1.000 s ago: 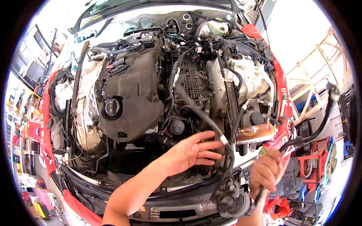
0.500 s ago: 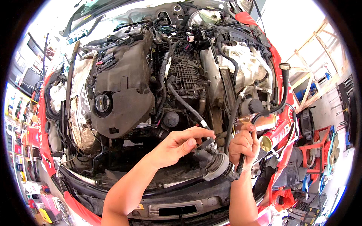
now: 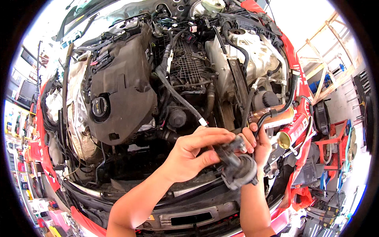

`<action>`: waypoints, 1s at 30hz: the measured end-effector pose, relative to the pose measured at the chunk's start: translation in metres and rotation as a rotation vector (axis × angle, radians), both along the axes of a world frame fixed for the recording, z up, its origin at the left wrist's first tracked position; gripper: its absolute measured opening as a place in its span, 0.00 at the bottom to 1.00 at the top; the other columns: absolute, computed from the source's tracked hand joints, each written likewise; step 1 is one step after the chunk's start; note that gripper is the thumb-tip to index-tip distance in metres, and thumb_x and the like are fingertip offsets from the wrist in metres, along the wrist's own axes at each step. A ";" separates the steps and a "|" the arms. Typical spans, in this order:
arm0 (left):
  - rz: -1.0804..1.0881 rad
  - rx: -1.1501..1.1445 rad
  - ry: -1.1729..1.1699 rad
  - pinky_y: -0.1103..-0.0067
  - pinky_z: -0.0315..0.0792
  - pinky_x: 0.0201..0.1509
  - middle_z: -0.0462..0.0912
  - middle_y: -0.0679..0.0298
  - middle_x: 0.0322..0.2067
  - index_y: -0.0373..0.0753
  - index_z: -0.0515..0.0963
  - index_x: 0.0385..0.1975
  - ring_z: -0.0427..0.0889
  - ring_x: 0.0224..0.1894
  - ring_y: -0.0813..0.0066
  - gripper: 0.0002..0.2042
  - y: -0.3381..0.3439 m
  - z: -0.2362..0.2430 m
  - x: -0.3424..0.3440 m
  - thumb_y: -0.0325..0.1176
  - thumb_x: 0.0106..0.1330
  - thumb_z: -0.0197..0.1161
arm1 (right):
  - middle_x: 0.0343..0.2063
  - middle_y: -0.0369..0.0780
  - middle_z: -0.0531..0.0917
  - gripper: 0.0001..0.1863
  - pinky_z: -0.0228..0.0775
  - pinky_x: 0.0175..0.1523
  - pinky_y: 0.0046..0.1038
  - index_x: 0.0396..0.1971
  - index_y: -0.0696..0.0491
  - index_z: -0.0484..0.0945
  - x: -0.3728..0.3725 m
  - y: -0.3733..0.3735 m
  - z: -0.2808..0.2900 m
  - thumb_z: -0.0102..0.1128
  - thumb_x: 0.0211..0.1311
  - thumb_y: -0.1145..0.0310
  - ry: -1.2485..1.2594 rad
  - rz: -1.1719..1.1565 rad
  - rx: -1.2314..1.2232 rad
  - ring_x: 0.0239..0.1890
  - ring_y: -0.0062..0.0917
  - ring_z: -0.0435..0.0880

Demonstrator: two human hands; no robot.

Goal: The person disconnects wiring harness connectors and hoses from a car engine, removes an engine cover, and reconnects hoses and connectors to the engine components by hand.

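Two held things sit close together, seemingly for steadiness: the left hand [image 3: 193, 154] pinches a dark, round-ended part [image 3: 240, 170] above the car's front panel [image 3: 225, 208]; the right hand [image 3: 261, 150] clasps a black hose [image 3: 292, 91].

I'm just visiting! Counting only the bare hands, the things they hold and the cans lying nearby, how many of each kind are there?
Bare hands: 2 (left hand, right hand)
Held things: 2 (dark part, curved black hose)
Cans: 2 (brownish-gold can, red can)
Total: 6
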State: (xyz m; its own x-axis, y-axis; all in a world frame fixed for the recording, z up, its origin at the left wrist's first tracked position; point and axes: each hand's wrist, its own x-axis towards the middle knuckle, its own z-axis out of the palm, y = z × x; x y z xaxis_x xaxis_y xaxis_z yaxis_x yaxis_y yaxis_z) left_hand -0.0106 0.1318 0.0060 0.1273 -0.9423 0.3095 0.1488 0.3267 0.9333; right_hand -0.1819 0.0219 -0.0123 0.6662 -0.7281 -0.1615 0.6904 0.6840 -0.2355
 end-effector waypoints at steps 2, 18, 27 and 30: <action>0.004 -0.054 -0.049 0.71 0.65 0.58 0.82 0.56 0.48 0.37 0.81 0.49 0.75 0.51 0.67 0.23 0.002 -0.001 -0.004 0.50 0.63 0.64 | 0.15 0.30 0.59 0.18 0.59 0.26 0.25 0.35 0.52 0.68 0.002 0.010 0.012 0.38 0.75 0.52 0.217 -0.079 -0.104 0.15 0.18 0.59; 0.094 -0.192 -0.394 0.70 0.62 0.58 0.83 0.64 0.49 0.38 0.68 0.63 0.73 0.46 0.64 0.31 0.017 0.028 -0.014 0.31 0.56 0.68 | 0.25 0.34 0.76 0.16 0.68 0.35 0.20 0.35 0.52 0.74 0.014 0.029 0.000 0.47 0.72 0.54 0.559 -0.126 -0.186 0.29 0.18 0.75; -0.033 -0.229 -0.417 0.62 0.44 0.72 0.74 0.56 0.60 0.38 0.34 0.72 0.62 0.68 0.56 0.48 0.014 0.024 -0.020 0.19 0.53 0.56 | 0.30 0.31 0.77 0.17 0.73 0.41 0.23 0.37 0.50 0.73 0.020 0.029 0.003 0.50 0.71 0.51 0.545 -0.115 0.068 0.33 0.18 0.77; -0.070 -0.202 -0.337 0.61 0.44 0.72 0.73 0.54 0.61 0.37 0.34 0.72 0.62 0.68 0.54 0.48 0.011 0.026 -0.023 0.19 0.52 0.57 | 0.29 0.31 0.77 0.17 0.73 0.40 0.23 0.35 0.50 0.73 0.016 0.021 -0.008 0.49 0.71 0.50 0.520 -0.115 0.045 0.32 0.18 0.78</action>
